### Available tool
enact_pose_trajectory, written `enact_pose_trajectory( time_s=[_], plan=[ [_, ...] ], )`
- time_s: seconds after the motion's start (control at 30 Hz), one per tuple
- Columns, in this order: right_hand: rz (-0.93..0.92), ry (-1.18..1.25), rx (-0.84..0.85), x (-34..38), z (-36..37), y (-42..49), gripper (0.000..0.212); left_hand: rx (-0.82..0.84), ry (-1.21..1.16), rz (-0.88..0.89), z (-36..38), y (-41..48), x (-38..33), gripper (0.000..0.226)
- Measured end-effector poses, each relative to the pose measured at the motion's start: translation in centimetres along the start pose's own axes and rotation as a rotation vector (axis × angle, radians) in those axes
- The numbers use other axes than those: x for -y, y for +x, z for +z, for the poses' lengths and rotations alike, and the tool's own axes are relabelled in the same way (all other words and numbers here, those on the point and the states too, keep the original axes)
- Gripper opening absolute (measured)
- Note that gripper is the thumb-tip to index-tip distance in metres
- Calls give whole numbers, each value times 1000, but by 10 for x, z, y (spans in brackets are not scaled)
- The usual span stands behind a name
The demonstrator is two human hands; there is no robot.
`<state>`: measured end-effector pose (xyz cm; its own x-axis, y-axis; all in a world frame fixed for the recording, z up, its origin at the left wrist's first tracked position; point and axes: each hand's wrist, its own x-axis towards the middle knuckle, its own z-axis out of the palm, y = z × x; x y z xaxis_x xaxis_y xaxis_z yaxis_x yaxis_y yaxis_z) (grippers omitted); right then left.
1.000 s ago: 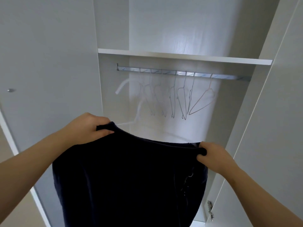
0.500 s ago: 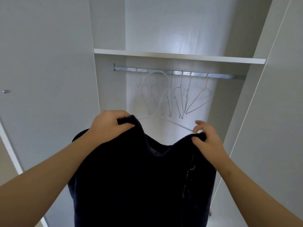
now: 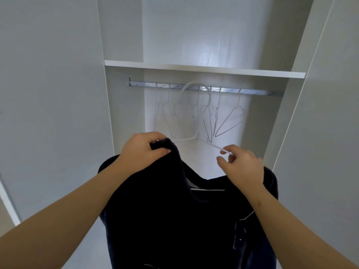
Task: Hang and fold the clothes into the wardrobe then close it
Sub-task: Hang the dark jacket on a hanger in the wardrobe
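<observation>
A dark navy garment hangs in front of me, draped over a white hanger whose hook rises to the level of the metal rail of the open wardrobe. My left hand grips the garment's left shoulder together with the hanger's left arm. My right hand pinches the bare right arm of the hanger between thumb and fingers. The garment's right shoulder lies under my right wrist. Whether the hook sits on the rail I cannot tell.
Several empty wire hangers hang on the rail behind the white one. A white shelf runs above the rail. The open wardrobe doors stand at the left and right.
Both hands lifted the garment and hanger up toward the rail. My right hand let go of the fabric edge and now pinches the bare hanger arm.
</observation>
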<state>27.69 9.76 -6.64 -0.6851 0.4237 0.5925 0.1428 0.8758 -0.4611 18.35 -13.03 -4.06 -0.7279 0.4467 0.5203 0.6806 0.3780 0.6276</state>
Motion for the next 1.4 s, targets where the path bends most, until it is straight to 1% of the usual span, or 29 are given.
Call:
enact_pose_trajectory(
  time_s=[0.07, 0.2, 0.27, 0.33, 0.4, 0.47, 0.5, 0.53, 0.57, 0.6, 0.63, 0.67, 0.73, 0.8, 0.87, 0.9, 1.0, 1.07, 1.13, 1.2, 1.23, 1.3, 1.4],
  plan=[
    [-38, 19, 8, 5, 5, -2, 10, -1, 59, 12, 8, 0, 0, 15],
    [7, 120, 122, -4, -1, 6, 33, 7, 233, 88, 13, -4, 12, 24],
    [40, 165, 126, -18, -9, 10, 32, 16, 328, 41, 3, -5, 28, 28],
    [99, 217, 82, -32, -14, 11, 32, 31, 376, -42, -12, -5, 44, 31],
    [112, 244, 70, -35, -11, 8, 33, 127, 342, -52, -19, -4, 49, 35],
    [72, 250, 86, -30, -3, 5, 33, 270, 244, -49, -14, 0, 42, 38],
    [40, 248, 91, -26, 1, 4, 32, 311, 262, -34, -7, 2, 35, 30],
    [9, 243, 96, -22, 4, 3, 32, 314, 339, -23, 1, 4, 29, 14],
    [-20, 237, 102, -20, 6, 3, 31, 288, 396, -12, 6, 7, 25, 13],
    [-42, 231, 108, -19, 6, 3, 30, 239, 448, 7, 10, 8, 24, 28],
    [-57, 222, 115, -21, 5, 3, 28, 189, 491, 32, 13, 7, 22, 38],
    [-62, 204, 126, -24, 2, 4, 28, 132, 515, 53, 13, 7, 22, 43],
    [-48, 133, 161, -31, -4, 4, 28, 34, 509, 63, 13, 5, 22, 43],
    [-61, -31, 172, -32, -8, 3, 29, -32, 437, 47, 15, 5, 21, 38],
    [-136, -154, 179, -16, -8, 4, 32, -42, 358, 48, 21, 6, 17, 31],
    [-140, -129, 219, -5, -8, 5, 36, -34, 341, 64, 26, 7, 14, 28],
    [6, 171, 396, 16, -12, 14, 52, -73, 320, 164, 33, 6, 11, 23],
    [91, 286, 490, 21, -13, 14, 52, -65, 311, 221, 32, 6, 19, 17],
    [202, 353, 557, 23, -9, 9, 47, 18, 309, 212, 30, 7, 31, 16],
    [348, 442, 629, 27, 0, 1, 40, 84, 283, 136, 27, 7, 43, 27],
    [413, 492, 673, 30, 5, -2, 35, 85, 256, 75, 26, 6, 49, 30],
    [505, 584, 742, 35, 15, -6, 27, 51, 199, -73, 22, 4, 58, 29],
    [580, 679, 794, 50, 35, -4, 24, 10, 157, -246, 15, 4, 71, 25]
  ],
)
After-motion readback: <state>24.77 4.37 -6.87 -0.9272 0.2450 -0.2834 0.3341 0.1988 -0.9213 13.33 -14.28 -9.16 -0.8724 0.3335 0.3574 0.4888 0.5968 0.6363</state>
